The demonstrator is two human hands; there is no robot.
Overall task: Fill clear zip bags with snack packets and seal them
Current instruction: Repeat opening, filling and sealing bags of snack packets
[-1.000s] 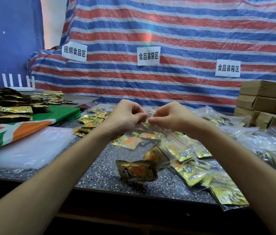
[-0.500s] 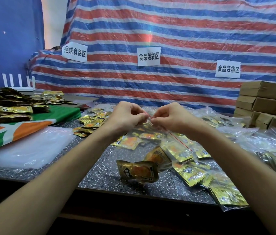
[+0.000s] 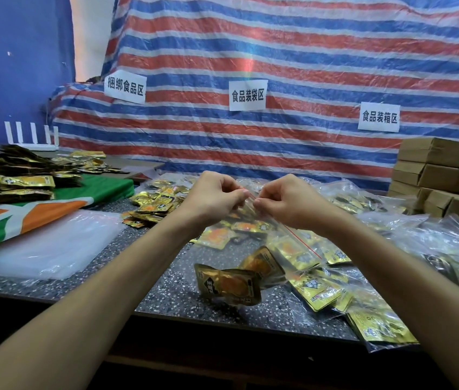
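Before a striped tarp (image 3: 279, 52), above the speckled desk (image 3: 166, 282), the left hand (image 3: 211, 198) and right hand (image 3: 284, 201) pinch the mouth of a clear zip bag (image 3: 273, 243) with snack packets (image 3: 228, 285) hanging low inside. Best to align both lips, then press along the strip end to end.

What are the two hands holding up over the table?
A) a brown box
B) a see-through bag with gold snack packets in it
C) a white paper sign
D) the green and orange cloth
B: the left hand and the right hand both pinch the top of the clear zip bag, and gold snack packets sit in its bottom.
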